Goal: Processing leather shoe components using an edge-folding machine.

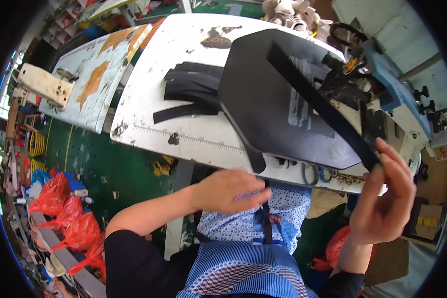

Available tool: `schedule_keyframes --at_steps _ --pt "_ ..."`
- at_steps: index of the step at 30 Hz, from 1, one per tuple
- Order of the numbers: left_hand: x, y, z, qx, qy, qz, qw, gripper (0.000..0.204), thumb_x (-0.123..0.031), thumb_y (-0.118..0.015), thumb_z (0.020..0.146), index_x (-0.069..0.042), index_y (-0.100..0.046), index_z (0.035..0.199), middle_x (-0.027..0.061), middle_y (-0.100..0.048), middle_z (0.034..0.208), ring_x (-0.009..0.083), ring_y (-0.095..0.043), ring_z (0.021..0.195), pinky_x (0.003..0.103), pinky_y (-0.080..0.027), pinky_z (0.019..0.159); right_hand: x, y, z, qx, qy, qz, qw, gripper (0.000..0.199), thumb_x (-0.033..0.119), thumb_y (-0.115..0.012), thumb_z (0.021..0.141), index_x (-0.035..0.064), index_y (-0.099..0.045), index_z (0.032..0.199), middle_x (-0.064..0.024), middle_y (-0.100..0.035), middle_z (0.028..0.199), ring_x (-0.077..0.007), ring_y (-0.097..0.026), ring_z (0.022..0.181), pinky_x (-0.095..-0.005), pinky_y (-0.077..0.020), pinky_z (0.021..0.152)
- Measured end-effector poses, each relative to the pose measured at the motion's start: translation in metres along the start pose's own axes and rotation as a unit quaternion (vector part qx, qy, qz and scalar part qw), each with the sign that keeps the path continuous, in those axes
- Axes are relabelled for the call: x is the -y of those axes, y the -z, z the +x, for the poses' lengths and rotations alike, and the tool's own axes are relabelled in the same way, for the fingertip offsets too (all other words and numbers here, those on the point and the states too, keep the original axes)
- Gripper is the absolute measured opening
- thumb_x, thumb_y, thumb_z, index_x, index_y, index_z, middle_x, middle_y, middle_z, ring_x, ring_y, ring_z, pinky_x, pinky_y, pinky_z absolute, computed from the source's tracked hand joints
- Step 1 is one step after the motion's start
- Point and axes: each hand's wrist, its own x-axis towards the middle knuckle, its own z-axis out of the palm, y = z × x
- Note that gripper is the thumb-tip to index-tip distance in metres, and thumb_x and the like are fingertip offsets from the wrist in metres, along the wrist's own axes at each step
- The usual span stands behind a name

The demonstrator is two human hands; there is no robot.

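A white table [149, 99] is filling the middle of the view, its smooth, hard-looking top showing dark, ragged stains and a printed scale along the near edge. Over its right half a broad black panel [253, 84] is spreading out, flat and matt, with angled corners and a ribbed, greyish, worn patch. Beyond the panel, on the right, a blue machine [400, 97] is standing, its casing hard and angular. Below the table the person is wearing an apron [233, 268] of blue cloth, striped in one part and dotted in another.

The black strip [323, 107], long, narrow and band-like, is slanting across the panel's right side, its near end in the right hand [390, 198]. This hand is pinching that end between thumb and fingers. At the panel's left edge a pile of black strips [191, 87] is lying loosely fanned on the table, flat and dull, with blunt ends. The left hand [233, 191] is hovering by the table's near edge, blurred, its fingers close together and slightly bent; whether it is gripping anything, I cannot tell.
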Motion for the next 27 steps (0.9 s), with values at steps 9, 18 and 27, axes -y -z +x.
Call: schedule_keyframes --at_steps 9,18,27 --pt "0.023 0.065 0.116 0.012 0.108 0.119 0.987 0.064 -0.054 -0.072 0.094 -0.007 -0.066 0.136 0.0168 -0.062 0.139 0.0376 -0.059 0.127 0.050 -0.047 0.108 -0.010 0.000 -0.022 0.102 0.120 -0.081 0.984 0.028 -0.012 -0.078 0.074 -0.0071 -0.075 0.102 -0.0191 -0.075 0.101 -0.0278 -0.072 0.075 -0.0333 -0.0581 0.062" --pt "0.048 0.064 0.134 0.057 0.078 0.079 0.992 0.067 -0.056 -0.074 0.092 -0.002 -0.066 0.131 0.0190 -0.062 0.138 0.0405 -0.059 0.129 0.049 -0.049 0.109 -0.014 -0.017 -0.032 0.085 -0.017 0.080 0.993 0.043 -0.014 -0.062 0.065 -0.0058 -0.071 0.106 -0.0238 -0.074 0.116 -0.0342 -0.073 0.092 -0.0394 -0.0610 0.078" --pt "0.051 0.056 0.144 0.053 0.069 0.037 0.996 0.074 -0.058 -0.073 0.092 0.000 -0.063 0.135 0.0189 -0.062 0.139 0.0409 -0.059 0.130 0.050 -0.051 0.109 -0.006 -0.025 -0.043 0.097 0.039 0.064 0.992 0.025 -0.015 -0.063 0.080 -0.0082 -0.062 0.105 -0.0331 -0.074 0.114 -0.0424 -0.078 0.098 -0.0439 -0.0643 0.085"
